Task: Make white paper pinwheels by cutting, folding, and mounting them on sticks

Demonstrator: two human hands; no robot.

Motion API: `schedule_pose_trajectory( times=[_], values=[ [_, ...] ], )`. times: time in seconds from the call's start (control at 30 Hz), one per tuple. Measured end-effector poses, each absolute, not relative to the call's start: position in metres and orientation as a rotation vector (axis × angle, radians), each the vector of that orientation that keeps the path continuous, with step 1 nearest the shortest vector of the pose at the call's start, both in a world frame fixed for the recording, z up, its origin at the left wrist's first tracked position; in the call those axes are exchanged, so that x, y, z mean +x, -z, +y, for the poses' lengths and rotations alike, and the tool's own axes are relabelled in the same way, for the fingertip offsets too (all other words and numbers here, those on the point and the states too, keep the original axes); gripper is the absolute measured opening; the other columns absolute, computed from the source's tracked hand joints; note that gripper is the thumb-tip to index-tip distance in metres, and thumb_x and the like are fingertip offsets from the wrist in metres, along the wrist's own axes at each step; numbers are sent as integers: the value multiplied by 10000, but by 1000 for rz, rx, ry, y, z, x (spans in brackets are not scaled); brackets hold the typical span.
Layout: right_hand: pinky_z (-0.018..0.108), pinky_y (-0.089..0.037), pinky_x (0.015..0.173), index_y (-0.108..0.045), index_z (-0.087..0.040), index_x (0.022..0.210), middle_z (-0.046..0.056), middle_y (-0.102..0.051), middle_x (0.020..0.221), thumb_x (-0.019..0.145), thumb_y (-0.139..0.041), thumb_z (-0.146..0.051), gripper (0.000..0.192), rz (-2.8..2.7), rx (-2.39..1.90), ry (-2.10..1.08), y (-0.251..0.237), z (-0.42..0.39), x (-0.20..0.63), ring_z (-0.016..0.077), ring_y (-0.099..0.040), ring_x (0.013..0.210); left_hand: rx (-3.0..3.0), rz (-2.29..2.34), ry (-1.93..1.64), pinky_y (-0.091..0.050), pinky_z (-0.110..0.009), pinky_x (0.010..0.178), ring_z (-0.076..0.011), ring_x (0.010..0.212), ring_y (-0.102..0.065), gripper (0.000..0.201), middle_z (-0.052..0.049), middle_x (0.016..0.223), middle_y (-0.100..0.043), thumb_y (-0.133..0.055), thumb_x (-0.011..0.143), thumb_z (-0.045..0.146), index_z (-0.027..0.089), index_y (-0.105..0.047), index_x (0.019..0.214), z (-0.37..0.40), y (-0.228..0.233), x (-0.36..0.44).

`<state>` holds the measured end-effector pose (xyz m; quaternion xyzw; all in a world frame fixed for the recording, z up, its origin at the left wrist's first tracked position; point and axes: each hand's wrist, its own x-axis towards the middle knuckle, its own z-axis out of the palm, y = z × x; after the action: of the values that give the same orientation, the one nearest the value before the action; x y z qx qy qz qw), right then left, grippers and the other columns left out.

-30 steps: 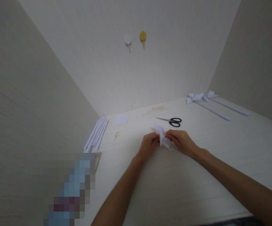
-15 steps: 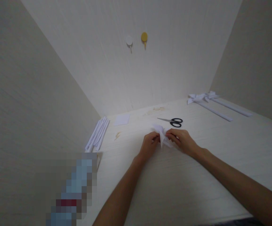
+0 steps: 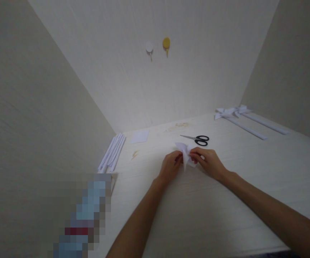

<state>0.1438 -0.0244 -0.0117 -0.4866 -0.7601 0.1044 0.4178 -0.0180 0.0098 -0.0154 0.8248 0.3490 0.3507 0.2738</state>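
Our left hand [image 3: 171, 165] and right hand [image 3: 207, 160] still pinch folded white paper [image 3: 185, 154], seemingly unfinished, inside the pale bench's [image 3: 192, 215] edges.

one left hand [image 3: 170, 166] and one right hand [image 3: 208, 162] are holding one folded paper piece [image 3: 184, 154]. one pair of scissors [image 3: 196, 138] and one flat sheet [image 3: 140, 136] are lying on one table [image 3: 187, 215]. two paper rods [image 3: 247, 128] are extending from two folded paper heads [image 3: 226, 113]. one bundle of loose rods [image 3: 113, 152] is overlapping, preventing an exact count. two hooks are showing: one white hook [image 3: 149, 47], one yellow hook [image 3: 166, 43].
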Motion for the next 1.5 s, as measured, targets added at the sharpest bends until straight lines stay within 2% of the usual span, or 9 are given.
schedule_pose_trajectory(
  times=[0.2,0.57,1.0,1.3,1.5],
  values=[
    [201,-376,529,-539,-166,716,-8,-564,574,814,-405,-236,180,-1933,-1227,-251,13,-25,144,102,-517,521,2263,984,-931,-301,-200,534,-81,560,-385,180,26,596,-457,-369,760,202,141,-503,657,11,19,-18],
    [210,-409,587,-587,-167,757,14,-633,663,801,-427,-206,171,-2020,-1238,-282,12,-26,144,120,-576,605,2276,1002,-910,-308,-203,552,-90,591,-405,205,23,609,-467,-349,779,216,145,-501,661,13,20,-18],
    [199,-400,577,-594,-161,726,13,-619,631,803,-415,-191,197,-1985,-1219,-273,16,-26,144,116,-562,580,2268,976,-877,-320,-205,566,-95,590,-426,208,15,620,-504,-365,783,224,139,-519,673,11,15,-18],
    [203,-398,574,-596,-163,720,1,-606,605,788,-433,-190,178,-1930,-1191,-398,14,-25,144,107,-546,565,2262,937,-879,-330,-206,571,-94,592,-431,197,11,618,-502,-371,775,206,137,-522,669,12,17,-19],
    [198,-396,516,-580,-152,703,-8,-587,544,759,-468,-228,146,-1778,-1236,-608,16,-19,144,104,-538,515,2278,944,-890,-341,-211,591,-99,614,-459,200,1,650,-536,-366,776,206,143,-540,700,9,16,-20]
  ],
)
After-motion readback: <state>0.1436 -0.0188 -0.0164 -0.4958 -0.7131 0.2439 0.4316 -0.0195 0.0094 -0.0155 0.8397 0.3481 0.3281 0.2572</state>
